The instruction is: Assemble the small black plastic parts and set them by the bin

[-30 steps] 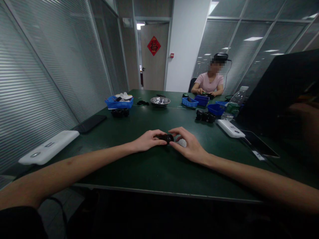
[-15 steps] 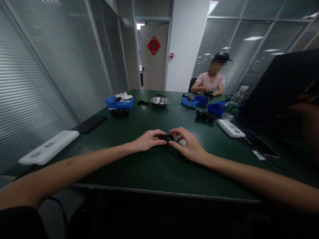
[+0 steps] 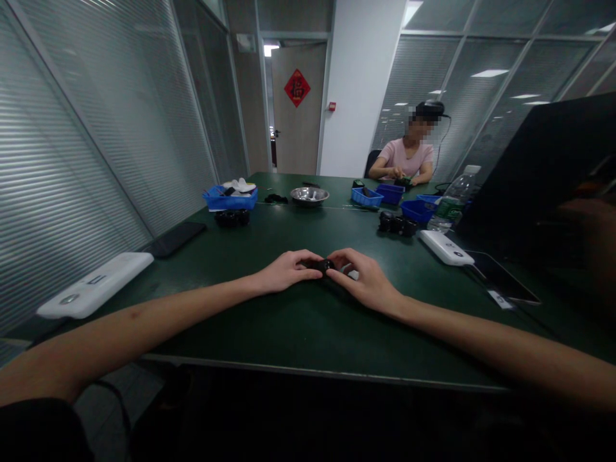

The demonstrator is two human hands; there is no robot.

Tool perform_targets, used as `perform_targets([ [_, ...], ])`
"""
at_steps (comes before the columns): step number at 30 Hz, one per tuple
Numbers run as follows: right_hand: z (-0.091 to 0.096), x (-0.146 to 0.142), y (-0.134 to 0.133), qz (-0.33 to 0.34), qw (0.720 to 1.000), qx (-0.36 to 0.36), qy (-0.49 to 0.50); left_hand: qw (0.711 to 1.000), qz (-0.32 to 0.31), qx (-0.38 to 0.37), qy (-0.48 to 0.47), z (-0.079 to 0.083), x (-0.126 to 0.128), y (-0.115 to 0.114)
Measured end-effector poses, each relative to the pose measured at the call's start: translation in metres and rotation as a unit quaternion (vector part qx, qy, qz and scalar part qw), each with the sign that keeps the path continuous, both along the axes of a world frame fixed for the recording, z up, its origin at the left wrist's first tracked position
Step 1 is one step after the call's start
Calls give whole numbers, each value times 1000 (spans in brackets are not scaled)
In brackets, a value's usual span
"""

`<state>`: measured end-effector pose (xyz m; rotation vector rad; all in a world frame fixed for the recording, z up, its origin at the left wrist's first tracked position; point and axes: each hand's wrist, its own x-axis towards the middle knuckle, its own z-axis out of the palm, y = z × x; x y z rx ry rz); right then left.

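Between my two hands is a small black rounded part (image 3: 326, 265) with a shiny face, just above or on the green table (image 3: 289, 327); its exact kind is too small to make out. My left hand (image 3: 287, 271) grips it from the left between thumb and fingers. From the right, the fingertips and thumb of my right hand (image 3: 362, 277) close on its other side. A small pale patch (image 3: 353, 274) shows beneath the right palm, mostly hidden.
Black parts (image 3: 397, 224) lie right of centre, others (image 3: 231, 218) by a blue basket (image 3: 231, 200). A metal bowl (image 3: 309, 197) stands mid-table. At right are a bottle (image 3: 452, 202), a white power bank (image 3: 446, 248) and a dark screen (image 3: 534, 173). A co-worker (image 3: 407, 157) sits opposite.
My right fingers have shifted very slightly on the black part, which has turned or moved a little. My left hand stays nearly still.
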<state>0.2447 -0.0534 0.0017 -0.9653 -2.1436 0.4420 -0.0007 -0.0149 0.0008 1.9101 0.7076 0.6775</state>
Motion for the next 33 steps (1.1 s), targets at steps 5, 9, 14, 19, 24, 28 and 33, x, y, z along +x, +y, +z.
perform_targets([
  [5,1,3,1,50,999,7,-6,1000,15,17,13,-1,-1,2],
  [9,2,1,-1,70,997,30,-8,999,18,23,16,0,-1,1],
  [14,-1,0,1,11,1000,-24,-8,1000,20,18,8,-2,0,1],
  [19,0,2,1,31,999,-14,-32,1000,14,9,-10,-3,-1,3],
  [24,2,0,-2,19,1000,-6,-17,1000,19,5,5,0,-1,1],
  [28,0,0,0,-2,999,-49,-19,1000,29,9,7,1,-1,0],
  [33,-1,2,0,22,999,-12,-36,1000,15,2,0,1,-1,0],
])
